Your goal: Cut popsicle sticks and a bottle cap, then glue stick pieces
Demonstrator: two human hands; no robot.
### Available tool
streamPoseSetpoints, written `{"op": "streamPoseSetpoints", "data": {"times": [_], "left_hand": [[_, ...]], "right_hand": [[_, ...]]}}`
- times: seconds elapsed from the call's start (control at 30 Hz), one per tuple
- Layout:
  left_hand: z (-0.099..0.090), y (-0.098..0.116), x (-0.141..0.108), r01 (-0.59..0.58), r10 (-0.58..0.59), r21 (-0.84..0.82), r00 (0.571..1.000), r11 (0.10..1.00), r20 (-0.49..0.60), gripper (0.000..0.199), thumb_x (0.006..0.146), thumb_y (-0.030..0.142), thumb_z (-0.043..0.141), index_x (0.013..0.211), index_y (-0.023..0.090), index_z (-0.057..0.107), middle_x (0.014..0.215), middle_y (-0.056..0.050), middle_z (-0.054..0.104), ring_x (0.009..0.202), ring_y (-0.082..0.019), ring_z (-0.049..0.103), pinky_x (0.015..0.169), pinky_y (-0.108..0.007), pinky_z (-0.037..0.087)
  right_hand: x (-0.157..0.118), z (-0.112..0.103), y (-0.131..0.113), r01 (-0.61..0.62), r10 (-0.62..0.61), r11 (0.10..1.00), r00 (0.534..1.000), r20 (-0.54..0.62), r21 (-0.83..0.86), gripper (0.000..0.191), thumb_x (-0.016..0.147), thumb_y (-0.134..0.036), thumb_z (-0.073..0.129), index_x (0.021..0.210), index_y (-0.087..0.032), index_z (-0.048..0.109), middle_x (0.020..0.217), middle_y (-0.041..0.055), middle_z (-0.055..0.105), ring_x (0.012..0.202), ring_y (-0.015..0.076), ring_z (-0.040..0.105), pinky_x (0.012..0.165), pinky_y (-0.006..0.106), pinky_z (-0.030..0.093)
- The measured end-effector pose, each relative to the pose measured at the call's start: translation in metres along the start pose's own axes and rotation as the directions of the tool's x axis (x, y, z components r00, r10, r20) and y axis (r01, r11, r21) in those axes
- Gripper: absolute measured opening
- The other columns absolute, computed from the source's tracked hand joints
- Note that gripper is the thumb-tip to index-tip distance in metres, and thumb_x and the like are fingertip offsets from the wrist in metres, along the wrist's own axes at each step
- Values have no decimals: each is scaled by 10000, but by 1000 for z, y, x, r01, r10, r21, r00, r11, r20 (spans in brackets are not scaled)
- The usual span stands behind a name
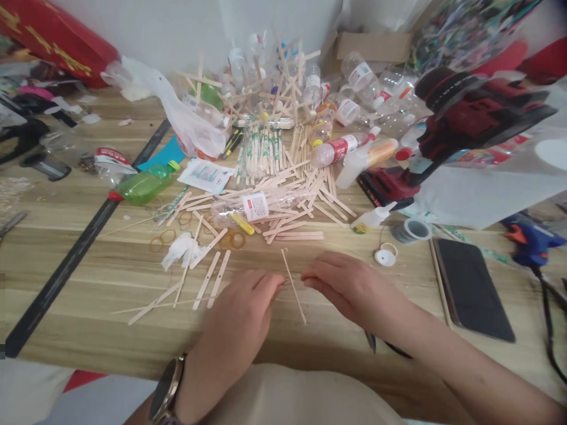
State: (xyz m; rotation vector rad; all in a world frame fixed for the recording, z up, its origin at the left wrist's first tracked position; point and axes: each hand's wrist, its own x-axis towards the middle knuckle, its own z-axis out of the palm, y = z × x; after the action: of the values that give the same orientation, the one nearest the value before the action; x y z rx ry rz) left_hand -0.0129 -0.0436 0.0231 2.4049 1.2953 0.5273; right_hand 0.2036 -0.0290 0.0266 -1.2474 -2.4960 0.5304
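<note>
A narrow wooden stick (293,289) shows edge-on between my two hands, with a small curl at its upper end. My left hand (248,307), with a watch at the wrist, is closed, its thumb and finger pinched just left of the stick. On the other side my right hand (349,286) is closed as well, fingertips pressed together and pointing at the stick. Whatever lies inside either pinch is too small or hidden to make out. Left of my left hand lie two craft sticks (207,280) with small dark holes, and a thin skewer (155,306) crosses another craft stick.
Loose craft sticks and plastic bottles (339,147) pile up at the back. A red cordless drill (460,124) stands right, near a glue bottle (372,218), phone (473,289) and blue glue gun (534,239). A black strip (66,268) crosses the table at left.
</note>
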Motion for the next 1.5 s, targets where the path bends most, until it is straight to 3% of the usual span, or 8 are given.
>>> {"op": "streamPoseSetpoints", "data": {"times": [0.13, 0.27, 0.53, 0.93, 1.07, 1.17, 1.5], "left_hand": [[0, 5, -1, -14, 11, 35, 997, 999, 75, 346, 815, -57, 378, 913, 178, 613, 853, -44, 683, 811, -221, 636, 699, -341, 514], [0, 9, -5, -47, 40, 42, 988, 998, 147, 364, 766, -70, 401, 889, 204, 606, 849, -26, 675, 790, -213, 625, 687, -334, 520], [-5, 12, -8, -133, 130, 31, 987, 991, 91, 379, 760, -66, 386, 906, 211, 600, 845, -25, 678, 780, -201, 629, 696, -323, 531], [-10, 9, -6, -138, 133, 94, 989, 986, 59, 382, 773, -69, 331, 847, 193, 599, 808, -43, 678, 743, -210, 627, 655, -326, 532], [-9, 7, -7, -158, 148, 85, 983, 984, 112, 376, 773, -59, 344, 875, 196, 602, 803, -36, 674, 728, -205, 624, 655, -322, 531], [-7, 5, -7, -115, 110, 101, 993, 988, 50, 374, 780, -54, 332, 874, 188, 600, 812, -49, 677, 742, -210, 632, 647, -322, 531], [-8, 9, -10, -174, 170, 75, 983, 982, 64, 373, 794, -54, 330, 876, 204, 588, 803, -29, 670, 724, -192, 621, 653, -309, 524]], "right_hand": [[-7, 0, -3, -19, 15, 996, 999, 39, 88, 211, 973, -160, 423, 815, -177, 563, 733, 28, 602, 659, 170, 563, 587, 265, 401], [-6, 6, -6, 49, -69, 988, 988, 136, 146, 194, 962, -131, 426, 818, -192, 540, 765, 16, 611, 682, 159, 564, 620, 262, 392], [-7, 2, -5, 20, -55, 985, 978, 201, 173, 201, 946, -145, 421, 790, -194, 538, 730, 21, 612, 647, 156, 569, 587, 248, 367], [-8, -6, -7, -37, -25, 964, 974, 227, 265, 213, 917, -108, 385, 799, -209, 532, 719, 18, 632, 670, 161, 596, 616, 248, 397], [-9, -7, -3, -45, -28, 957, 968, 248, 287, 205, 922, -130, 389, 795, -207, 530, 722, 10, 630, 668, 149, 593, 618, 238, 395], [-11, -5, -3, -63, -1, 960, 973, 231, 272, 222, 926, -122, 358, 808, -204, 527, 723, 19, 629, 676, 157, 594, 622, 245, 389], [-12, -3, -7, -84, 11, 960, 965, 263, 269, 193, 920, -141, 396, 796, -206, 529, 712, 18, 645, 640, 160, 594, 586, 246, 375]]}}
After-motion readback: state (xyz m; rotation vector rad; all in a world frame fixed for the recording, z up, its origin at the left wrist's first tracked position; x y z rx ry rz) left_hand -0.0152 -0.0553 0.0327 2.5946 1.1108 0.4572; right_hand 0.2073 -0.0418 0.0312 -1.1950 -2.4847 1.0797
